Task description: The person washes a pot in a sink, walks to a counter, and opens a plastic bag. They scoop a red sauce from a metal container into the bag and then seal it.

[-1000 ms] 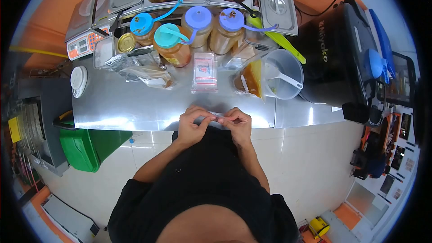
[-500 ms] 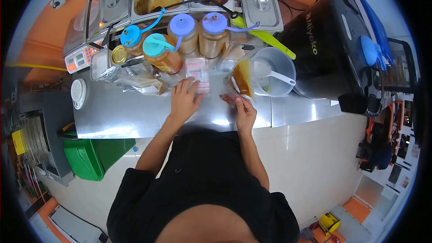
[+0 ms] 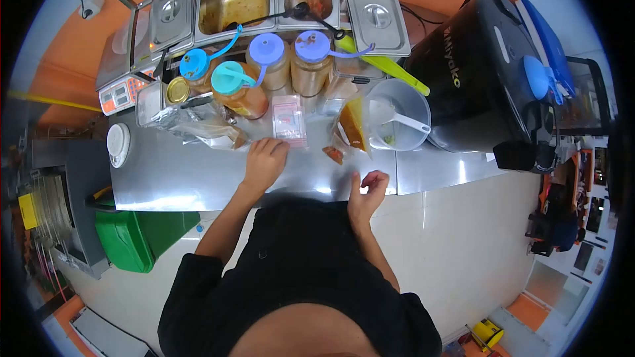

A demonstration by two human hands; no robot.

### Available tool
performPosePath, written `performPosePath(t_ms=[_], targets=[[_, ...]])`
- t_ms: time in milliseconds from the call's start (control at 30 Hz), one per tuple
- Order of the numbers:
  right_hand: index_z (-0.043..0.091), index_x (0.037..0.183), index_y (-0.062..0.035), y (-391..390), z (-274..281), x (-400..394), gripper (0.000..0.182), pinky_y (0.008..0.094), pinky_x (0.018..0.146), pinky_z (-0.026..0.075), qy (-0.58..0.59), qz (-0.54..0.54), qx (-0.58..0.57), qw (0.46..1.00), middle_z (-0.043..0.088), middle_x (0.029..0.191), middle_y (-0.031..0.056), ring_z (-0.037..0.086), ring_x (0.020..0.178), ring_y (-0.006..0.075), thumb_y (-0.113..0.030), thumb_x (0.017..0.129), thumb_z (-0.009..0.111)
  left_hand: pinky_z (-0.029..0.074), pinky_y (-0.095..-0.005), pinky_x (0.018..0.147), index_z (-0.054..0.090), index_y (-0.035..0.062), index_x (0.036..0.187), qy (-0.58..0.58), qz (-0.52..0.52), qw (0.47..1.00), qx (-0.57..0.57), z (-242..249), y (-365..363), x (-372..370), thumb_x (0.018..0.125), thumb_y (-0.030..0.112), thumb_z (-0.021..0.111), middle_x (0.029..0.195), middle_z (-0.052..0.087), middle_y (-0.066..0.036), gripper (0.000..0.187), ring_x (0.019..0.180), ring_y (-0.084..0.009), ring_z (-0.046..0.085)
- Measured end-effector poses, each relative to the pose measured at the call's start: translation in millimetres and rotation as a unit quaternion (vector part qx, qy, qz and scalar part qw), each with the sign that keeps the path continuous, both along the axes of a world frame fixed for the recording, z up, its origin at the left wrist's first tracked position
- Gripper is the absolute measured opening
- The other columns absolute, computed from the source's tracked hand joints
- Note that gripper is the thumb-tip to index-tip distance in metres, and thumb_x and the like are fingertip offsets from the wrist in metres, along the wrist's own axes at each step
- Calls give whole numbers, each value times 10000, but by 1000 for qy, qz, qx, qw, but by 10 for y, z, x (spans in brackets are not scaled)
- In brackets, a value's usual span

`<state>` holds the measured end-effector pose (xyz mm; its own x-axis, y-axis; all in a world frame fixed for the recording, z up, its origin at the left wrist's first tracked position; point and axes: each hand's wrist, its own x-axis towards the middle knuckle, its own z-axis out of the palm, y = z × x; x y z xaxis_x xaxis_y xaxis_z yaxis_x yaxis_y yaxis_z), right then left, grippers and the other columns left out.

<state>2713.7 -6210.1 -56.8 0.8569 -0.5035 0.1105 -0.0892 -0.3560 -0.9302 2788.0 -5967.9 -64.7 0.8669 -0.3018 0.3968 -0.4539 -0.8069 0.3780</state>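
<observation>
My left hand [image 3: 266,162] rests on the steel counter [image 3: 178,178], its fingertips at the lower left edge of a clear packet with a pink and white print [image 3: 289,121]. Nothing shows in its bent fingers. My right hand [image 3: 368,199] is over the counter's front edge, thumb and fingers apart and nothing between them. Above it lies a small bag with reddish-brown contents [image 3: 333,154]. Beside that is a bag of orange-brown sauce [image 3: 352,124], touching a clear round tub [image 3: 413,119] that holds a white spoon [image 3: 397,116].
Jars with blue [image 3: 194,64], teal [image 3: 228,77] and purple lids [image 3: 267,49] stand behind. Steel food pans [image 3: 236,0] are at the back. A large black Miyako appliance [image 3: 463,79] stands right, a scale [image 3: 122,96] left. A green bin [image 3: 126,241] is on the floor.
My right hand has let go of the small reddish-brown bag and moved down and right, its fingers opening. My left hand has slid down from the packet's middle to its lower edge.
</observation>
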Motion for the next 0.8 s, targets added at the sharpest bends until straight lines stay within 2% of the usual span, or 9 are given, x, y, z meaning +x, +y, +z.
performPosePath(t_ms=[67,100,133,167,233,300,600,667,800], targets=[[527,1016,-11,66,102,-33,273,236,694,471,36,102,47,993,563,937,50,555,817,97,-86,850,731,495,-372,736,707,62,915,16,18,998,-63,178,-57,-103,786,81,694,929,666,-68,131,850,-239,640],[549,988,-5,121,175,-45,222,234,689,488,78,205,93,971,582,901,39,568,792,92,-71,861,718,517,-349,717,711,42,919,124,58,971,-195,351,-134,-179,802,49,690,910,674,-82,118,820,-228,657],[549,988,-5,214,234,-42,222,234,689,488,81,201,95,972,582,901,39,568,792,92,-71,861,718,539,-326,698,715,22,922,234,99,913,-319,446,-204,-278,818,17,687,892,682,-96,108,789,-216,674],[566,972,-1,330,286,-15,187,238,708,510,86,243,138,956,605,887,34,590,798,94,-66,870,708,539,-326,698,715,22,922,240,98,912,-318,451,-254,-380,818,17,687,892,682,-96,108,789,-216,674],[584,956,3,470,321,36,153,242,728,531,93,281,182,938,627,874,29,612,803,95,-62,879,699,552,-280,722,719,2,931,343,86,814,-460,458,-341,-524,830,17,701,901,690,-109,103,796,-179,684],[592,1008,11,538,327,82,176,264,810,544,144,277,256,915,655,936,57,638,889,112,-67,886,693,555,-274,734,718,8,931,329,65,821,-462,514,-374,-563,823,30,717,893,689,-101,110,807,-169,685],[626,1011,28,407,248,93,124,258,814,538,147,341,279,886,674,943,66,645,857,118,-52,918,645,554,-262,710,703,-18,898,356,26,840,-408,442,-229,-579,815,33,729,860,686,-107,101,770,-164,691],[641,989,30,337,242,132,115,264,782,533,163,341,317,870,687,937,64,650,846,123,-65,925,638,549,-266,730,693,-18,947,478,-9,741,-471,519,-160,-525,821,45,728,871,689,-106,145,806,-156,687],[647,902,18,441,273,125,104,316,662,521,151,312,326,879,689,835,83,664,730,177,-81,918,618,542,-288,749,662,-21,961,491,-11,737,-464,539,-182,-522,848,35,686,878,677,-120,128,832,-183,683]])
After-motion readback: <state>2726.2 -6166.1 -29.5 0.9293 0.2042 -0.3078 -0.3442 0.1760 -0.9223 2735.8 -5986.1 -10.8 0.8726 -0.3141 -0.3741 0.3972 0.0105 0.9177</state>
